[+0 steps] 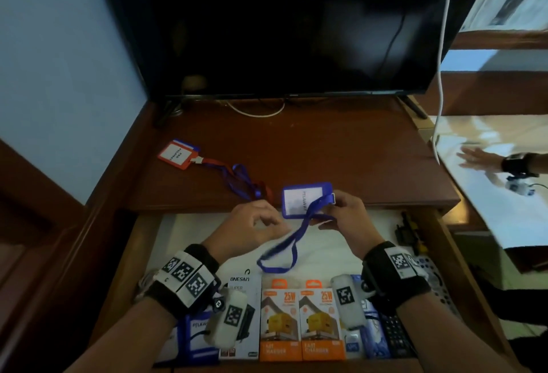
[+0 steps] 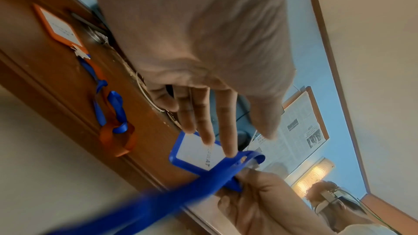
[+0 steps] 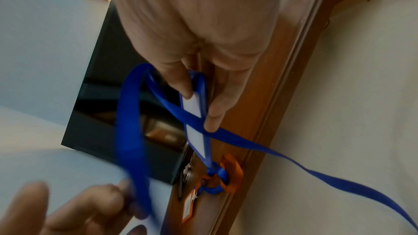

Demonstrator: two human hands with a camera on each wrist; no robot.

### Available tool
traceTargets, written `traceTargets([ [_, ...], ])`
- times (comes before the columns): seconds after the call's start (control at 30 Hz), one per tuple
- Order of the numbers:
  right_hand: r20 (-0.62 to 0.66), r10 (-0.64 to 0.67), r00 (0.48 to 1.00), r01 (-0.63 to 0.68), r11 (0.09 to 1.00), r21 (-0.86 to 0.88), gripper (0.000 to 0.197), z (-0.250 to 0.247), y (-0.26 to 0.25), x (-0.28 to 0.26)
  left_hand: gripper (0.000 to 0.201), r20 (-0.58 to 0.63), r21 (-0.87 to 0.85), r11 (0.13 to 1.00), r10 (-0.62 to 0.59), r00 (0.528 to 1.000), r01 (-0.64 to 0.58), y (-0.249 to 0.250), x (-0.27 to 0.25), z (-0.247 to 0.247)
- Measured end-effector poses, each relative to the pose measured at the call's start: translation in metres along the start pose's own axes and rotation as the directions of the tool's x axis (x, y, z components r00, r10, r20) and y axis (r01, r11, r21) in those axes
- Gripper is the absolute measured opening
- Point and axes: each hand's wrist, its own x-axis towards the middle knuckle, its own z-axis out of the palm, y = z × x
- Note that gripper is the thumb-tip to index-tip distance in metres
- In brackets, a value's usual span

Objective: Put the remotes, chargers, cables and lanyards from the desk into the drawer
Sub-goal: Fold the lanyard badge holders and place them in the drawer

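A blue lanyard's badge holder (image 1: 299, 200) (image 2: 194, 151) (image 3: 194, 138) is held above the desk's front edge, over the open drawer (image 1: 207, 233). My right hand (image 1: 332, 212) (image 3: 199, 110) pinches its clip end between thumb and fingers. Its blue strap (image 1: 281, 254) (image 2: 158, 203) (image 3: 294, 160) hangs in a loop over the drawer and is blurred. My left hand (image 1: 272, 224) (image 2: 248, 144) has its fingers stretched out, one fingertip (image 2: 230, 151) touching the strap near the holder. A red badge holder (image 1: 178, 154) with tangled red and blue straps (image 1: 243, 183) lies on the desk (image 1: 326, 150).
The drawer's front holds two orange charger boxes (image 1: 280, 322), a white box (image 1: 240, 313), another blue badge holder (image 1: 198, 337) and a black remote (image 1: 394, 334). A dark TV (image 1: 281, 25) stands at the desk's back. Another person's hand (image 1: 474, 159) rests on the white surface at right.
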Motion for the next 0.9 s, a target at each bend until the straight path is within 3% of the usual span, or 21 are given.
traceTargets([
  [0.13, 0.146, -0.063, 0.987, 0.063, 0.998, 0.008, 0.024, 0.005, -0.006, -0.004, 0.013, -0.217, 0.051, 0.998, -0.024, 0.976, 0.036, 0.003, 0.010, 0.001],
  [0.2, 0.213, -0.079, 0.974, 0.075, 0.997, 0.026, 0.025, 0.008, -0.007, -0.005, 0.024, -0.268, 0.119, 0.991, -0.026, 0.963, 0.060, 0.006, 0.013, -0.001],
  [0.3, 0.304, -0.090, 0.948, 0.071, 0.995, 0.075, 0.023, 0.013, -0.010, -0.009, 0.035, -0.212, 0.203, 0.974, -0.054, 0.976, 0.098, 0.010, 0.017, -0.002],
  [0.43, 0.373, -0.056, 0.926, 0.012, 0.993, 0.119, 0.021, 0.016, -0.008, -0.012, 0.027, -0.071, 0.219, 0.954, -0.192, 0.979, 0.203, 0.009, 0.016, 0.004],
  [0.5, 0.372, -0.012, 0.928, -0.036, 0.992, 0.124, 0.021, 0.016, -0.005, -0.012, 0.029, -0.084, 0.215, 0.951, -0.211, 0.974, 0.224, 0.007, 0.015, 0.006],
  [0.6, 0.374, 0.070, 0.925, -0.187, 0.939, 0.288, 0.029, 0.013, 0.001, -0.010, 0.032, -0.110, 0.235, 0.944, -0.209, 0.972, 0.230, 0.005, 0.016, 0.005],
  [0.7, 0.428, 0.069, 0.901, -0.245, 0.895, 0.373, 0.042, 0.015, 0.002, -0.008, 0.026, -0.114, 0.294, 0.938, -0.157, 0.981, 0.184, 0.002, 0.019, 0.005],
  [0.9, 0.375, 0.136, 0.917, -0.212, 0.963, 0.167, 0.037, 0.027, 0.001, -0.006, 0.038, -0.100, 0.330, 0.936, -0.097, 0.990, 0.125, 0.002, 0.017, 0.013],
])
